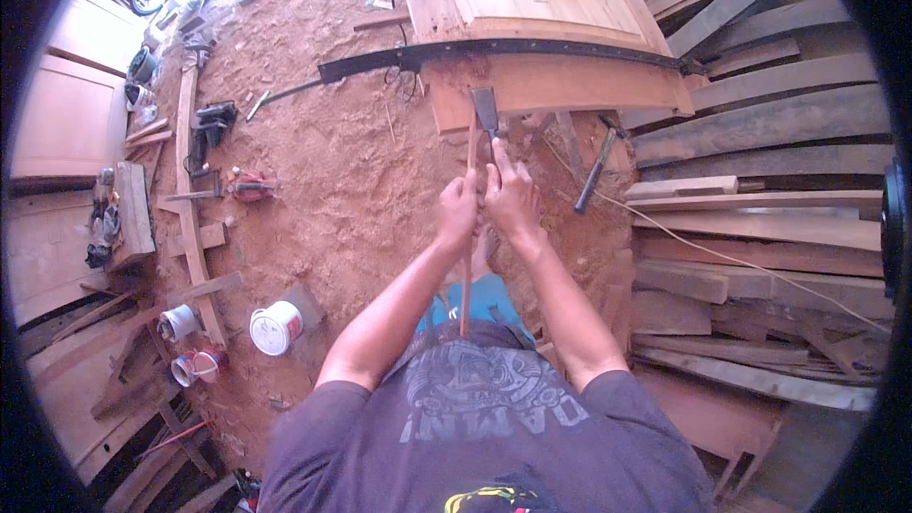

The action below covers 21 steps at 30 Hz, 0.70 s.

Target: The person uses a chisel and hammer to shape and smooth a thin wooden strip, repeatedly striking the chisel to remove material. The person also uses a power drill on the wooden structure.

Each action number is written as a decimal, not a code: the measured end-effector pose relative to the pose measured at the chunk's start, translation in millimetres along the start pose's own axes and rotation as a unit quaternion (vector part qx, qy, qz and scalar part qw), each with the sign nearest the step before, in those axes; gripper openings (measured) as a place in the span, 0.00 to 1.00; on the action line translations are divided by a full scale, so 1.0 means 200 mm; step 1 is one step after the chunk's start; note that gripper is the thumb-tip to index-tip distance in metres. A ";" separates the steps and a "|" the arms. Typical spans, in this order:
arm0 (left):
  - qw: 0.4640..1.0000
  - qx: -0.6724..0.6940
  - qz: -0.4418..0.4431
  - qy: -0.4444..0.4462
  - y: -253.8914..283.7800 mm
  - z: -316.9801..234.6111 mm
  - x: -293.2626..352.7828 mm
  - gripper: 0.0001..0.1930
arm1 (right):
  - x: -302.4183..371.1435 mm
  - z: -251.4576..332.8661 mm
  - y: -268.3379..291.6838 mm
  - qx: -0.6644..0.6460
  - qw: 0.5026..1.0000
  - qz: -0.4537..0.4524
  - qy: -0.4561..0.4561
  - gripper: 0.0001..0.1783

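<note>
Wooden strip point(466, 294) runs through the centre of the frame in the head view, clenched in the left hand point(459, 212), while the right hand point(511, 201) grips a broad-bladed chisel point(485, 110) beside its upper end. Clean work likely calls for a steady strip, light pressure and fingers behind the edge.

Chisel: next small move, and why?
Probably bring the chisel lightly against the strip for a short shaving stroke. The left hand grips the strip, the right hand holds the chisel, and the blade sits beside the strip's far end, over the board in this view. Whether blade and strip touch, I can't tell.
</note>
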State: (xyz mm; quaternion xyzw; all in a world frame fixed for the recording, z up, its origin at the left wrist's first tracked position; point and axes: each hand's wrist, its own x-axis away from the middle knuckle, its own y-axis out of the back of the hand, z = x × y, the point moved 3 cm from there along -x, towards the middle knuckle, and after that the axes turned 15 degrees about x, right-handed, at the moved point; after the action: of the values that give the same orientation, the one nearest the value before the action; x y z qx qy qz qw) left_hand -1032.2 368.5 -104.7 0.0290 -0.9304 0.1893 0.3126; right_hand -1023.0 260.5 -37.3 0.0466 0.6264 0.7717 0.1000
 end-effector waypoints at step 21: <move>0.984 0.158 0.068 0.045 -0.05 0.12 -0.07 0.23 | -0.11 -0.01 0.03 -0.044 0.999 -0.014 0.017 0.25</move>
State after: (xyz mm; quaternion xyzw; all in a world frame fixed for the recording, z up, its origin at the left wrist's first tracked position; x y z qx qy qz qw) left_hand -1031.8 349.2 -127.0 0.0058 -0.8735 0.3557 0.3325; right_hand -1002.4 251.9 -30.3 0.0207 0.5940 0.7977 0.1022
